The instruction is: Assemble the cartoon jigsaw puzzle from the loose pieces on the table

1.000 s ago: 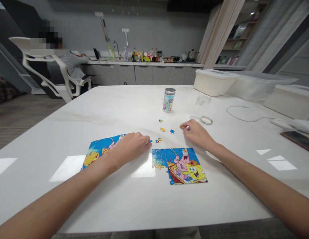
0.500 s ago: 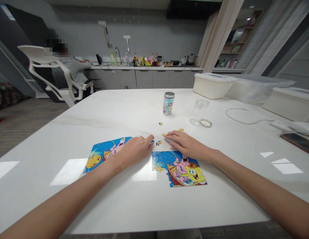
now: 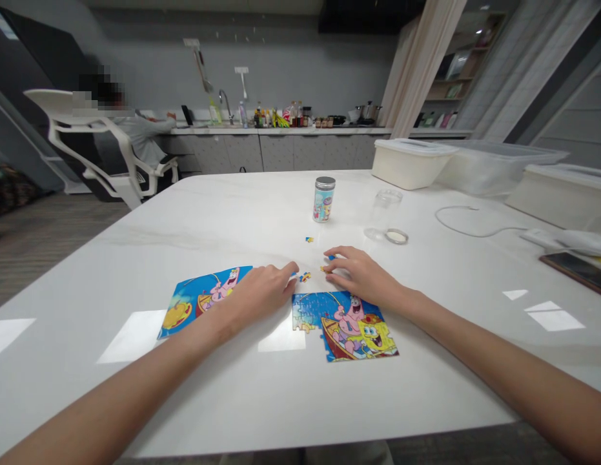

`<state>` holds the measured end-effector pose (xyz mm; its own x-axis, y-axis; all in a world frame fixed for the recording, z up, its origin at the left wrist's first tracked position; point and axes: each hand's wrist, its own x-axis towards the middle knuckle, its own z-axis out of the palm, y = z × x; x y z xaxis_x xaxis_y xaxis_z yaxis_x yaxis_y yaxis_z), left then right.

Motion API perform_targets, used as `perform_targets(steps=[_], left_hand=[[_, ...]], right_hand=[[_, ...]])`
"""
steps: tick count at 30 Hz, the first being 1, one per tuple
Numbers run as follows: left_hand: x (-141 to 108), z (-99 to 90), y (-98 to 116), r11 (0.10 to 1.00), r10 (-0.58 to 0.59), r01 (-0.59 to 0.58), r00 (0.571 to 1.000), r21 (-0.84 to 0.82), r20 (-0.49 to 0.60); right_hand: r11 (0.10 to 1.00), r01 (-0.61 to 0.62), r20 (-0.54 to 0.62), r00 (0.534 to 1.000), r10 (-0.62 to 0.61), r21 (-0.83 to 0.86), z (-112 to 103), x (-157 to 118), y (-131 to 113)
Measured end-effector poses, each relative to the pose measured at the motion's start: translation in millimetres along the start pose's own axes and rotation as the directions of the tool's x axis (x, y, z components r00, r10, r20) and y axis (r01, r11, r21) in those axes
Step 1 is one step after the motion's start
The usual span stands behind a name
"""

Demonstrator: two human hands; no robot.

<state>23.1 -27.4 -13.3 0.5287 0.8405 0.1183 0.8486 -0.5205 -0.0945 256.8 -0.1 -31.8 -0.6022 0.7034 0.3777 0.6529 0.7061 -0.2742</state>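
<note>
A partly assembled jigsaw puzzle (image 3: pixel 346 323) lies on the white table, its lower left corner open. My left hand (image 3: pixel 268 287) rests beside it with thumb and index finger closed around a small blue puzzle piece (image 3: pixel 295 274), mostly hidden. A loose puzzle piece (image 3: pixel 305 277) lies just right of those fingertips. My right hand (image 3: pixel 356 274) is above the puzzle, its fingertips curled on a yellowish puzzle piece (image 3: pixel 324 268); a blue piece (image 3: pixel 333 257) shows under its index finger. Under my left forearm is the picture sheet (image 3: pixel 206 294), partly covered.
Farther back are another loose piece (image 3: pixel 309 239), a printed jar with a metal lid (image 3: pixel 324 200), a clear jar (image 3: pixel 385 213) and a ring-like lid (image 3: pixel 396 236). Storage boxes (image 3: pixel 411 165), a cable (image 3: pixel 467 234) and a phone (image 3: pixel 578 271) are at right. A person (image 3: pixel 145 135) sits at the counter.
My right hand has shifted its fingers, drawing the yellowish piece slightly toward me and to the right. My left hand has hardly moved. The whole view has shifted a little.
</note>
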Motion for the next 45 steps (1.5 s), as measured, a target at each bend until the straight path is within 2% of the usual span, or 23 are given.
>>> perform_targets(steps=[6, 11, 15, 18, 20, 22, 25, 28, 31, 36, 42, 45], left_hand=[[-1.1, -0.1, -0.6, 1.000, 0.020, -0.020, 1.000, 0.009, -0.003], [-0.5, -1.9, -0.7, 1.000, 0.014, -0.014, 1.000, -0.002, -0.011], [-0.3, -4.5, 0.2, 1.000, 0.014, -0.014, 0.999, -0.005, -0.029], [-1.2, -4.9, 0.9, 0.999, 0.047, -0.049, 0.993, -0.022, -0.105], [-2.8, -4.6, 1.0, 0.993, 0.114, -0.118, 0.980, -0.016, -0.164], [-5.1, -5.0, 0.8, 0.974, 0.222, -0.225, 0.952, 0.009, -0.213], [-8.7, -8.1, -0.4, 0.911, 0.408, -0.408, 0.876, 0.057, -0.258], [-11.4, -13.2, -1.7, 0.832, 0.552, -0.545, 0.794, 0.105, -0.255], [-13.0, -16.9, -2.8, 0.774, 0.633, -0.613, 0.738, 0.161, -0.233], [-15.3, -18.5, -4.1, 0.719, 0.695, -0.661, 0.679, 0.213, -0.237], [-17.2, -20.4, -2.0, 0.671, 0.739, -0.695, 0.656, 0.256, -0.155], [-17.9, -19.3, 0.8, 0.644, 0.761, -0.707, 0.630, 0.291, -0.155]], right_hand=[[0.991, -0.100, 0.023, 0.995, 0.098, 0.086, -7.5, 3.4, 2.9], [0.949, -0.215, 0.140, 0.972, 0.186, 0.231, -9.7, 3.1, 1.8], [0.933, -0.193, 0.113, 0.980, 0.166, 0.304, -11.2, 4.4, -2.1], [0.869, -0.173, 0.099, 0.985, 0.144, 0.464, -13.3, 6.0, -8.8], [0.778, -0.205, 0.150, 0.978, 0.142, 0.594, -13.9, 6.2, -14.3], [0.658, -0.273, 0.241, 0.960, 0.141, 0.702, -13.6, 5.5, -19.4], [0.494, -0.371, 0.341, 0.927, 0.155, 0.786, -12.8, 4.0, -25.3], [0.404, -0.434, 0.401, 0.901, 0.166, 0.805, -13.8, 3.3, -29.1], [0.385, -0.465, 0.432, 0.885, 0.176, 0.797, -16.4, 3.6, -31.2], [0.419, -0.475, 0.443, 0.879, 0.177, 0.774, -17.3, 3.3, -31.3], [0.406, -0.491, 0.470, 0.869, 0.158, 0.771, -16.7, 3.3, -35.4], [0.379, -0.511, 0.489, 0.858, 0.160, 0.772, -17.4, 3.5, -38.3]])
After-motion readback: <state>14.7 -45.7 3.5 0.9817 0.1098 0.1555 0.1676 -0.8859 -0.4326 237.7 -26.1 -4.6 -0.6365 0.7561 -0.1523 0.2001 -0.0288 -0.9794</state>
